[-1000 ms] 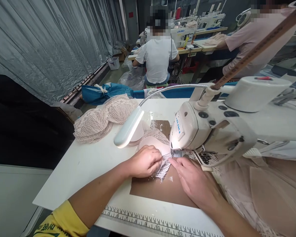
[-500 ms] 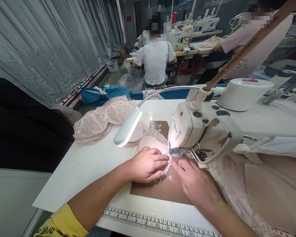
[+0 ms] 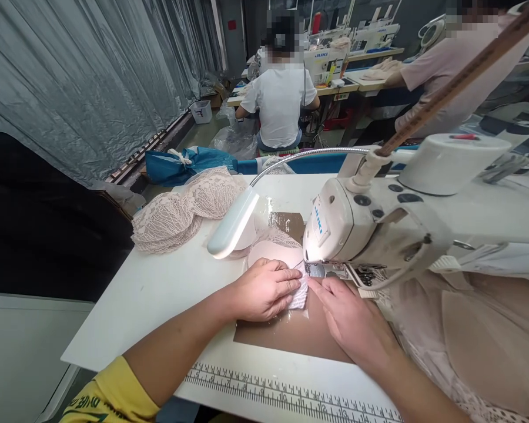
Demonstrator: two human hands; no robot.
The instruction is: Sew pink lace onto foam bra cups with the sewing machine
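A pale pink lace bra (image 3: 275, 252) lies under the head of a white sewing machine (image 3: 335, 226), one cup toward me and a white lace end (image 3: 298, 298) in the lamp's light. My left hand (image 3: 267, 289) is closed over this lace end, its fingers together and pressing it down just left of the needle. From the other side, my right hand (image 3: 352, 317) has its index fingertip at the edge of the lace close to the presser foot, the other fingers curled in. The needle itself is too small to make out. Beneath both hands is a brown sheet (image 3: 286, 338).
A stack of lace bra cups (image 3: 167, 220) rests at the table's left. A lamp (image 3: 231, 226) on a bendable arm hangs over the work. Beige lace garments (image 3: 480, 329) lie heaped at right. A printed ruler (image 3: 291, 393) runs along the front edge. Two people sit beyond.
More of the white lace end shows below my left fingers, and it now lies straighter. My hands stay close to the needle. The view has shifted slightly.
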